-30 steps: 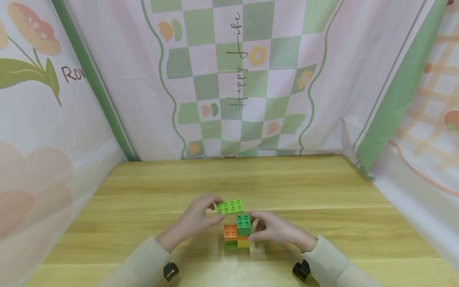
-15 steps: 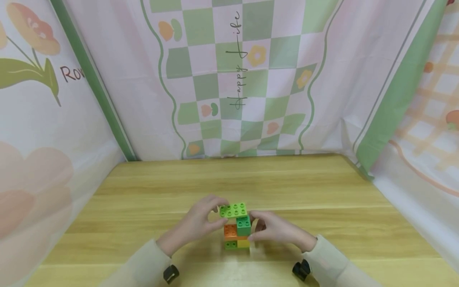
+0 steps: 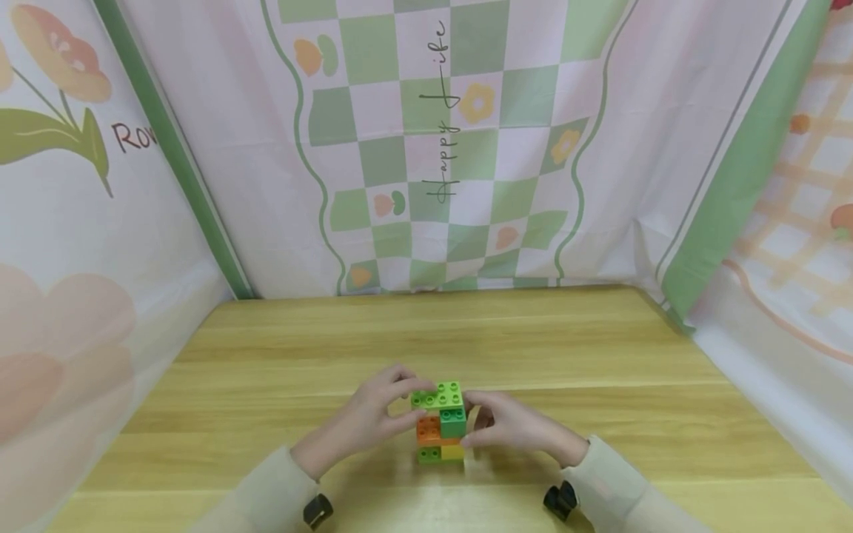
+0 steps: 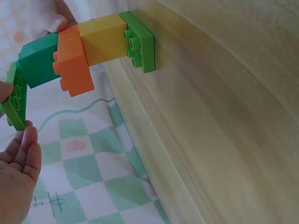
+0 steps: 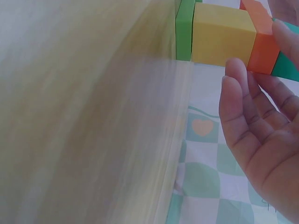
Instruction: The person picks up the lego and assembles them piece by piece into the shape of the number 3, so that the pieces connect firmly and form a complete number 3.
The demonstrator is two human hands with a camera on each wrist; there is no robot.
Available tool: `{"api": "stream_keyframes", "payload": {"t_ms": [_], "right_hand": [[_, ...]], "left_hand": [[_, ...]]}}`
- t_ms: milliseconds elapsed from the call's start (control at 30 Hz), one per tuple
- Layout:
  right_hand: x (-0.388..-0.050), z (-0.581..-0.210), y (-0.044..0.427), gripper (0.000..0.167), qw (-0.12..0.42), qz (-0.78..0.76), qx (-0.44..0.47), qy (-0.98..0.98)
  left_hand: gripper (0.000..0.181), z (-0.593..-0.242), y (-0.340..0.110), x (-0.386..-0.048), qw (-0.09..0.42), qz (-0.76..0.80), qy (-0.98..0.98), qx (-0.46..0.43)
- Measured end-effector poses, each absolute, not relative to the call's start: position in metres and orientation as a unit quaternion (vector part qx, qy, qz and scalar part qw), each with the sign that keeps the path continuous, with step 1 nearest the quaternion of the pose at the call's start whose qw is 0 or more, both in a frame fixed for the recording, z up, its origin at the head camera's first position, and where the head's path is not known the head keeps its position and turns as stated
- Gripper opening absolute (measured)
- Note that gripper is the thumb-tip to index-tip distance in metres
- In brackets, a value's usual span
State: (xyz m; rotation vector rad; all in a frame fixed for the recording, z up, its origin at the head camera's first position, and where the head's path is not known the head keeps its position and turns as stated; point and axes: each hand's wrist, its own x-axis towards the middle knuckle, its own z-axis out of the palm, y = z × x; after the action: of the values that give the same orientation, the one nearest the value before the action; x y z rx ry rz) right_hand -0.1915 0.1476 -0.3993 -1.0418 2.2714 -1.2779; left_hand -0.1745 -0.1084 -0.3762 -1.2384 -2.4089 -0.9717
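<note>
My left hand [image 3: 373, 406] pinches a light green building-block plate [image 3: 448, 396] between thumb and fingers. The plate's right end lies over the dark green block [image 3: 453, 425] at the top of a small stack; whether it is pressed onto the studs I cannot tell. Below come an orange block [image 4: 74, 60] that juts out to the left, a yellow block [image 5: 222, 35], and another light green plate [image 4: 142, 42] at the bottom, on the table. From the right side, my right hand [image 3: 509, 422] grips the stack near the orange and dark green blocks, thumb on the near side.
The wooden table [image 3: 426, 333] spreads around the stack on every side. A printed cloth [image 3: 426, 148] hangs behind it, and more cloth stands along the left and right edges. Each wrist wears a small black device [image 3: 318, 508].
My left hand has brought the light green plate to the right and toward me, from behind the stack to over the dark green block. The right hand and stack have stayed put.
</note>
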Motion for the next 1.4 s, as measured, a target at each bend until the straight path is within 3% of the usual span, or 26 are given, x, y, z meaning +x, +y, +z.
{"api": "stream_keyframes", "payload": {"t_ms": [1400], "right_hand": [[-0.1908,-0.3987,0.1469,0.025,0.169,-0.450,-0.363,0.798]], "left_hand": [[0.033,-0.3735,-0.1074,-0.1721,0.161,-0.230,-0.817,-0.503]]}}
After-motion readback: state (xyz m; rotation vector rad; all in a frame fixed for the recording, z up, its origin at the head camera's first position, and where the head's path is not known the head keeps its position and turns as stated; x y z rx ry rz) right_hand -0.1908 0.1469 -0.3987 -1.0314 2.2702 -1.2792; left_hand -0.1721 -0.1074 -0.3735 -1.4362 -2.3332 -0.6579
